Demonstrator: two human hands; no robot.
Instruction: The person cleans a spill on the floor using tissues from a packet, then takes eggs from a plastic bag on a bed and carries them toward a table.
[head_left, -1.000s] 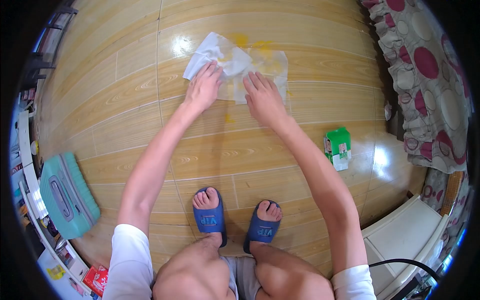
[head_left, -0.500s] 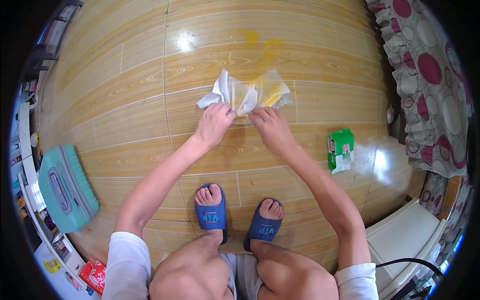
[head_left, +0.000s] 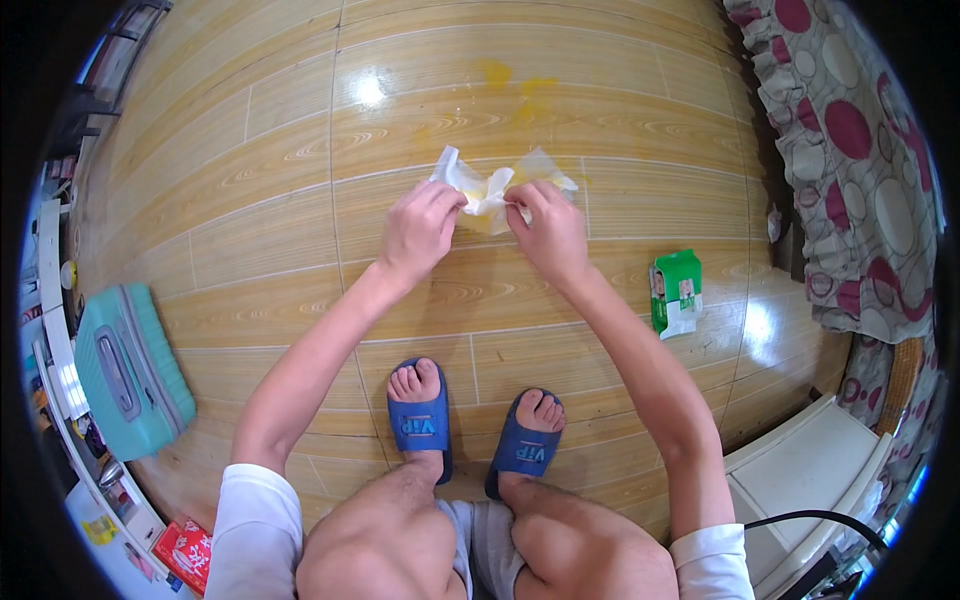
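Note:
A thin white wipe (head_left: 493, 187), crumpled and stained yellow, is stretched between my two hands just above the floor. My left hand (head_left: 422, 228) pinches its left side with closed fingers. On the other side, my right hand (head_left: 552, 232) grips the wipe between thumb and fingers. Beyond it, yellow smears (head_left: 497, 72) mark the wood-patterned floor (head_left: 250, 250). To the right of my right forearm lies a green and white wipes packet (head_left: 677, 292).
My feet in blue slippers (head_left: 420, 425) are planted below the hands. A mint-green suitcase (head_left: 135, 370) lies at the left beside a cluttered shelf. On the right hang a dotted curtain (head_left: 850, 130) and, lower down, a white cabinet (head_left: 810, 470).
Both hands have risen slightly and turned their fingers inward. The wipe is bunched smaller between them, with less of it spread out.

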